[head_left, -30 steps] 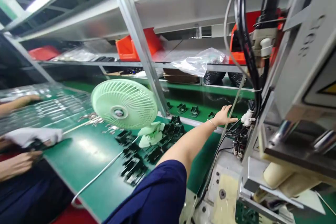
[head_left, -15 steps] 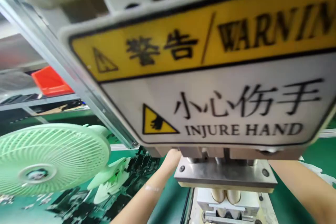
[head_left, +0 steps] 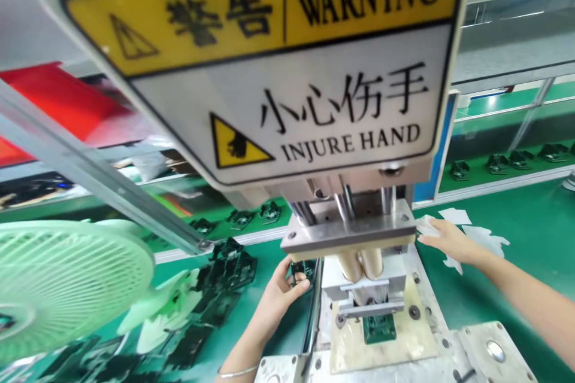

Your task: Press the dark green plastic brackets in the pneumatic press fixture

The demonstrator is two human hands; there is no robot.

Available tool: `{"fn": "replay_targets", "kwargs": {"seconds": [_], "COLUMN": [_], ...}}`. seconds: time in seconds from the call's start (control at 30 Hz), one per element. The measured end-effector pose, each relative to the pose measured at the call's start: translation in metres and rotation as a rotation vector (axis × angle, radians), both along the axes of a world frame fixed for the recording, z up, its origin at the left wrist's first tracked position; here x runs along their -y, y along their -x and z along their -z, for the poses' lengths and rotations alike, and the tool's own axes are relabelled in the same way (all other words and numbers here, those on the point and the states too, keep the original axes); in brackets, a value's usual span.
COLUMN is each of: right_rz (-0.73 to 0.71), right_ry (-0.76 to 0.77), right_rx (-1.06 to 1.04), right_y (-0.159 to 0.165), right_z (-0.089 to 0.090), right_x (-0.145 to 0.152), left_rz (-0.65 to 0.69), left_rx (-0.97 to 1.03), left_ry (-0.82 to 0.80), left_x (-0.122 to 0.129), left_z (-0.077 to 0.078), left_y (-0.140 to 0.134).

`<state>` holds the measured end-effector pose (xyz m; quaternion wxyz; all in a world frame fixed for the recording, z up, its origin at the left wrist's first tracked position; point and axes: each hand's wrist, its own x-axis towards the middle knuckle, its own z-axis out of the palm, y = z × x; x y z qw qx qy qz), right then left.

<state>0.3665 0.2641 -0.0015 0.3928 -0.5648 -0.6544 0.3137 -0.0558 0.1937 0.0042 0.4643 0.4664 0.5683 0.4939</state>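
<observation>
My left hand (head_left: pixel 281 293) is closed around a small black plastic part (head_left: pixel 303 273), just left of the press. The press's steel plate (head_left: pixel 350 233) partly covers the tips of those fingers. To the right of the press, my right hand (head_left: pixel 453 243) pinches a thin white piece (head_left: pixel 427 226) that looks like paper or film. More white scraps (head_left: pixel 485 239) lie beside that hand. Under the plate, two brass-coloured cylinders (head_left: pixel 359 264) stand over a metal fixture (head_left: pixel 395 275). A dark green square (head_left: pixel 380 329) shows at the fixture's front, in the pale base plate (head_left: pixel 341 353).
A large warning sign (head_left: pixel 269 72) on the press fills the upper middle. At left, a green fan (head_left: pixel 67 287) stands near a pile of black plastic parts (head_left: pixel 215 296). Similar parts (head_left: pixel 516 160) sit spaced along the green conveyor (head_left: pixel 476 182) behind. A slanted metal post (head_left: pixel 103 155) rises at left.
The view has shifted, bringing both hands out from behind the sign and press. The black part and the white piece now show in my hands.
</observation>
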Motion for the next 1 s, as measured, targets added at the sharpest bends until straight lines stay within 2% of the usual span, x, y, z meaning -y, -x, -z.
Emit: {"fn": "replay_targets", "kwargs": {"seconds": [0.13,0.23,0.43,0.6,1.0], "right_rz": [-0.012,0.052,0.111,0.096,0.080], "right_ry": [0.101,0.142,0.195,0.203,0.179], "right_rx": [-0.007,-0.021,0.012,0.008,0.018], "right_y": [-0.031,-0.038,-0.042,-0.045,-0.044], "right_z": [0.022,0.035,0.051,0.053,0.051], "right_x": [0.068,0.090,0.090,0.089,0.087], "left_rz": [0.121,0.153,0.085,0.066,0.132], "left_rx": [0.036,0.008,-0.062,-0.026,-0.017], "left_ry": [0.012,0.005,0.005,-0.012,0.008], "left_x": [0.004,0.007,0.009,0.009,0.010], "left_z": [0.008,0.014,0.021,0.021,0.018], "left_y": [0.008,0.013,0.014,0.010,0.018]}}
